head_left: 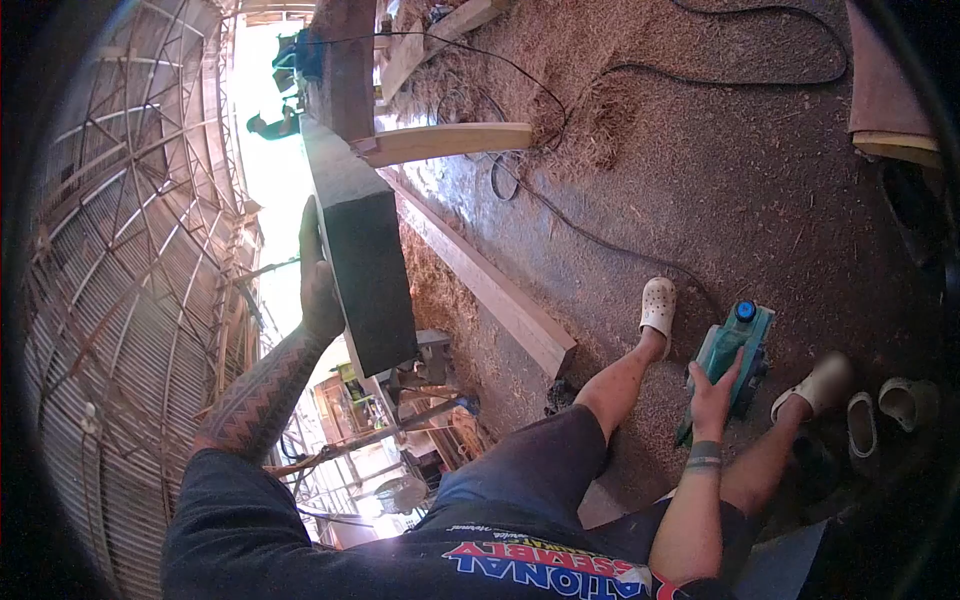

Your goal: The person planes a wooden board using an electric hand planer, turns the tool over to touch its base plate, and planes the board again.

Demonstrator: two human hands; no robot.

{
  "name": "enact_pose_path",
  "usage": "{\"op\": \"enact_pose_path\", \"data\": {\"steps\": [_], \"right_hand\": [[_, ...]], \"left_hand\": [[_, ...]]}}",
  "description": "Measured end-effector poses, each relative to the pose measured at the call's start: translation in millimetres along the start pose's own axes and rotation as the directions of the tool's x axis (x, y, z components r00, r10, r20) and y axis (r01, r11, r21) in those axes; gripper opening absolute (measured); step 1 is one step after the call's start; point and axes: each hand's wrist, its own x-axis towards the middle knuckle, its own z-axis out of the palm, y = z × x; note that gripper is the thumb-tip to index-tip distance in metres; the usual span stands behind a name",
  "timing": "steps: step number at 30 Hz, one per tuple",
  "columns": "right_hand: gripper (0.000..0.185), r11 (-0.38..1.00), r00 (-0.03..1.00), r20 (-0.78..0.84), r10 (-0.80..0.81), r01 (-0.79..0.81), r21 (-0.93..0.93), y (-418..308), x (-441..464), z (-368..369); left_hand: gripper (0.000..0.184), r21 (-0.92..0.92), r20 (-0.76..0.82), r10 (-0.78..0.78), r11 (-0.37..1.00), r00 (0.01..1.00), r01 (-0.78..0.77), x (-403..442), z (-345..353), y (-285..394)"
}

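Observation:
A thick wooden beam (372, 270) rises in the left half of the view, its dark end facing me. My left hand (318, 285) lies flat along the beam's left side with its fingers stretched out; part of the palm is hidden. Low on the right, my right hand (712, 392) is wrapped round the handle of a green electric planer (722, 352) with a blue knob at its front. The planer is held between my legs, above the floor or on it; I cannot tell which.
A long squared timber (490, 285) and a shorter board (450, 140) lie beyond the beam. Black cord (600, 240) snakes across the shaving-strewn floor. A loose pale clog (862, 425) is near my foot at right. Another person (278, 124) appears at the far end.

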Motion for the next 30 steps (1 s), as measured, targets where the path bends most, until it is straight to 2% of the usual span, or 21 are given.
{"op": "enact_pose_path", "data": {"steps": [1,3,5,9,11,13,14,15,17,21,23,24,26,28,30], "right_hand": [[0.11,1.0,1.0,-0.005,-0.022,0.022,0.003,2.7,1.8,1.0],[0.11,0.999,0.999,-0.019,-0.047,0.047,0.016,7.1,4.3,1.0],[0.11,0.998,0.998,-0.037,-0.051,0.052,0.036,9.4,5.8,0.6],[0.112,0.997,0.995,-0.075,-0.063,0.065,0.029,13.6,8.8,-1.3],[0.113,0.998,0.996,-0.08,-0.048,0.052,0.044,9.4,7.8,-2.4],[0.113,0.998,0.994,-0.089,-0.056,0.058,0.019,11.7,9.4,-2.3],[0.114,0.998,0.994,-0.094,-0.062,0.063,0.007,12.7,10.8,-3.7],[0.112,0.998,0.995,-0.089,-0.05,0.052,0.019,12.0,10.8,-3.9],[0.11,0.999,0.996,-0.081,-0.035,0.038,0.038,7.1,9.6,-4.3],[0.103,0.977,1.0,-0.014,0.017,-0.013,0.211,-15.6,7.7,-19.5],[0.098,0.963,0.999,-0.008,-0.049,0.05,0.265,-33.4,-3.5,-30.2],[0.094,0.957,0.995,-0.021,-0.102,0.104,0.27,-42.7,-9.4,-33.8],[0.09,0.939,0.963,-0.042,-0.266,0.269,0.216,-92.6,-49.7,-34.4],[0.093,0.901,0.919,-0.007,-0.394,0.388,0.193,-173.5,-108.7,-35.4],[0.102,0.911,0.925,0.067,-0.374,0.352,0.213,-294.1,-210.8,-25.3]], "left_hand": [[0.081,-0.076,0.011,-0.062,0.995,0.998,0.063,-0.4,-3.0,-1.1],[0.103,0.049,-0.016,0.022,0.999,1.0,-0.021,7.9,22.5,17.6],[0.118,0.103,-0.013,0.059,0.993,0.998,-0.057,14.4,45.5,39.0],[0.117,0.159,-0.048,0.092,0.984,0.995,-0.083,13.1,50.0,43.7],[0.107,0.113,-0.042,0.092,0.99,0.995,-0.086,10.5,41.8,34.9],[0.088,-0.052,0.034,0.049,0.998,0.998,-0.047,4.4,12.3,9.2],[0.09,-0.182,-0.075,0.086,0.978,0.993,-0.099,8.9,1.7,-28.7],[0.093,-0.136,-0.069,0.085,0.986,0.994,-0.094,10.8,4.7,-23.1],[0.1,0.094,-0.081,0.117,0.99,0.99,-0.109,17.3,41.2,18.9],[0.11,0.329,-0.12,0.234,0.926,0.965,-0.184,25.8,50.3,38.5],[0.112,0.439,-0.146,0.328,0.867,0.933,-0.236,24.3,54.3,40.4],[0.109,0.46,-0.175,0.314,0.864,0.933,-0.204,22.2,56.1,39.5],[0.103,0.49,-0.23,0.285,0.86,0.93,-0.143,22.4,59.8,39.6],[0.098,0.488,-0.284,0.296,0.864,0.912,-0.128,23.3,65.0,36.2],[0.092,0.502,-0.328,0.32,0.856,0.889,-0.123,22.0,69.9,35.7]]}}
